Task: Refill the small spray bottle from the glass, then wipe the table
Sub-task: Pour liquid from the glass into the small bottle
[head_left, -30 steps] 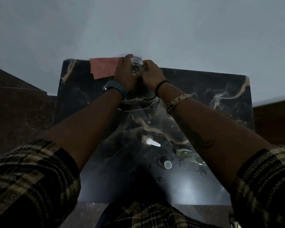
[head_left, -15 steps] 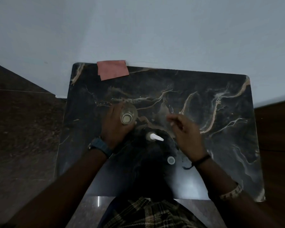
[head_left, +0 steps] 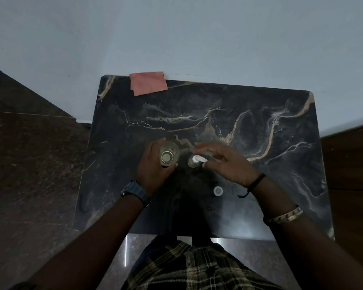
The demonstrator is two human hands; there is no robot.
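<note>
A clear glass [head_left: 169,155] with a little pale liquid stands upright at the middle of the dark marble table [head_left: 260,143]. My left hand [head_left: 153,166] grips it from the left. Just to its right stands the small spray bottle [head_left: 194,161] with a white nozzle. My right hand [head_left: 224,162] reaches it from the right, fingers spread and fingertips at the nozzle; whether they pinch it is unclear. A small white cap [head_left: 218,190] lies nearer to me. A pink cloth [head_left: 148,83] lies at the table's far left edge.
A pale wall runs behind the table. Dark speckled floor lies to the left and a brown wooden surface [head_left: 348,164] to the right. The table's near edge is just in front of my plaid shirt.
My left hand brought the glass from the far edge to the table's middle, beside the bottle. My right hand left the glass and moved onto the spray bottle's nozzle.
</note>
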